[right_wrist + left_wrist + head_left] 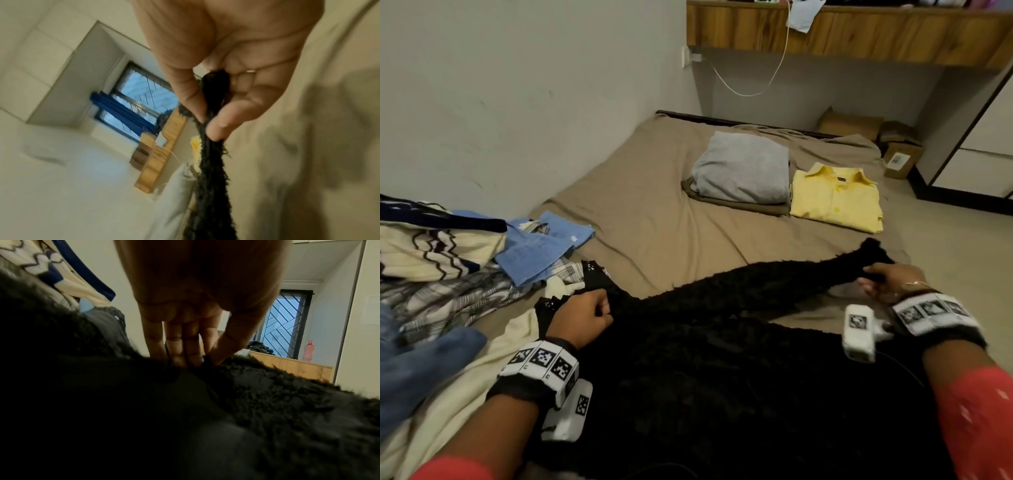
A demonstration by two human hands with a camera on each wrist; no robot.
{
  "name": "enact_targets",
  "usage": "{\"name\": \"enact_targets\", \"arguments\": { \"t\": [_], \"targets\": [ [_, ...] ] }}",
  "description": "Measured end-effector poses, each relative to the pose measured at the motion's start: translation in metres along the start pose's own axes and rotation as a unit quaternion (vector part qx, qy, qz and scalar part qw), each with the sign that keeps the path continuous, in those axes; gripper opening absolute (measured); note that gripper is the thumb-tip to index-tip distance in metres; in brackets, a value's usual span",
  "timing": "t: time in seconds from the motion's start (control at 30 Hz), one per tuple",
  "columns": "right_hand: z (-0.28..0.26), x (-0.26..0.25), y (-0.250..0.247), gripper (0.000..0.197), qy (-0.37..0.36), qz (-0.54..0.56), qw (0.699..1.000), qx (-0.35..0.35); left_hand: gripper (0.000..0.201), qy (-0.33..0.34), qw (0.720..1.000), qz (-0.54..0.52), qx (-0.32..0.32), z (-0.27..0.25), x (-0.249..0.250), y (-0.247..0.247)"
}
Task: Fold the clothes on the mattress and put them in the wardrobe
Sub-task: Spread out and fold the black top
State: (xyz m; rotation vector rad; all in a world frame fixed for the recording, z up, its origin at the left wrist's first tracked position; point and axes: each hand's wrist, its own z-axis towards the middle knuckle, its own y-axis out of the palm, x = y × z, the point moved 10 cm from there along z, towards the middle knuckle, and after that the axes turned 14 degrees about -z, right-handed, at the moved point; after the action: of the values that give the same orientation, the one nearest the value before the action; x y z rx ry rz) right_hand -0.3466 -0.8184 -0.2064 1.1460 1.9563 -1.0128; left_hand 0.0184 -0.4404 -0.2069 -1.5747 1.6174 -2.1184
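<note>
A fuzzy black garment (722, 359) lies across the near end of the mattress (654, 212), one long sleeve stretched out to the right. My left hand (582, 317) grips its upper left edge; in the left wrist view the fingers (180, 344) and thumb pinch the black fabric (267, 402). My right hand (887, 279) holds the sleeve's end, and the right wrist view shows thumb and fingers (207, 120) pinching the black cuff (213, 91). A folded grey garment (743, 168) on a brown one and a folded yellow shirt (835, 198) sit further up the mattress.
A heap of unfolded clothes lies at the left: a cream zigzag sweater (431, 250), blue cloth (541, 246), a plaid shirt (458, 294). A wooden shelf (842, 31) with a hanging cable is above the far end. Cardboard boxes (897, 150) and the wardrobe (983, 144) stand at right.
</note>
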Motion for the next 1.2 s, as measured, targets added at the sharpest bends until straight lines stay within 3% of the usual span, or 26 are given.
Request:
{"name": "enact_targets", "arguments": {
  "t": [0.03,0.13,0.23,0.33,0.4,0.57,0.63,0.7,0.77,0.83,0.87,0.93,1.0,1.07,1.2],
  "targets": [
    [-0.015,-0.002,-0.019,0.009,-0.022,-0.004,1.0,0.011,0.028,0.004,1.0,0.005,0.004,-0.003,0.002,-0.002],
    [-0.072,0.006,-0.069,0.028,-0.09,-0.011,0.995,0.043,0.03,0.03,0.999,0.031,0.012,-0.012,0.01,-0.005],
    [-0.118,0.034,-0.084,0.034,-0.109,-0.06,0.992,0.022,0.019,0.066,0.996,0.066,0.014,-0.026,0.019,-0.003],
    [-0.13,0.084,-0.081,0.04,-0.089,-0.103,0.991,-0.004,0.016,0.096,0.987,0.125,-0.02,-0.039,0.02,0.013],
    [-0.129,0.11,-0.079,0.04,-0.088,-0.133,0.987,-0.004,0.024,0.102,0.976,0.183,-0.052,-0.043,0.017,0.025],
    [-0.147,0.095,-0.105,0.049,-0.195,-0.191,0.959,0.08,0.038,0.113,0.97,0.213,-0.023,-0.05,0.029,0.023],
    [-0.151,0.095,-0.106,0.05,-0.194,-0.268,0.939,0.096,0.045,0.092,0.961,0.251,-0.066,-0.051,0.022,0.032],
    [-0.149,0.11,-0.091,0.038,-0.129,-0.41,0.902,0.042,0.05,0.048,0.943,0.302,-0.131,-0.054,0.01,0.044],
    [-0.15,0.108,-0.088,0.039,-0.116,-0.556,0.821,0.06,0.052,0.027,0.946,0.303,-0.114,-0.054,0.011,0.039],
    [-0.167,0.072,-0.075,0.04,-0.194,-0.592,0.769,0.141,0.056,0.082,0.959,0.267,-0.039,-0.055,0.036,0.027],
    [-0.175,0.059,-0.058,0.043,-0.239,-0.597,0.753,0.142,0.061,0.124,0.962,0.242,-0.025,-0.056,0.048,0.028],
    [-0.181,0.055,-0.003,0.057,-0.3,-0.632,0.712,0.055,0.071,0.177,0.952,0.236,-0.086,-0.058,0.06,0.049],
    [-0.167,0.089,0.031,0.068,-0.228,-0.685,0.689,-0.06,0.074,0.133,0.929,0.282,-0.199,-0.06,0.047,0.074],
    [-0.156,0.133,0.034,0.074,-0.127,-0.727,0.664,-0.122,0.074,0.068,0.919,0.282,-0.265,-0.061,0.024,0.082],
    [-0.154,0.16,0.024,0.078,-0.089,-0.76,0.634,-0.11,0.068,0.036,0.944,0.18,-0.273,-0.06,0.006,0.067]
  ]
}}
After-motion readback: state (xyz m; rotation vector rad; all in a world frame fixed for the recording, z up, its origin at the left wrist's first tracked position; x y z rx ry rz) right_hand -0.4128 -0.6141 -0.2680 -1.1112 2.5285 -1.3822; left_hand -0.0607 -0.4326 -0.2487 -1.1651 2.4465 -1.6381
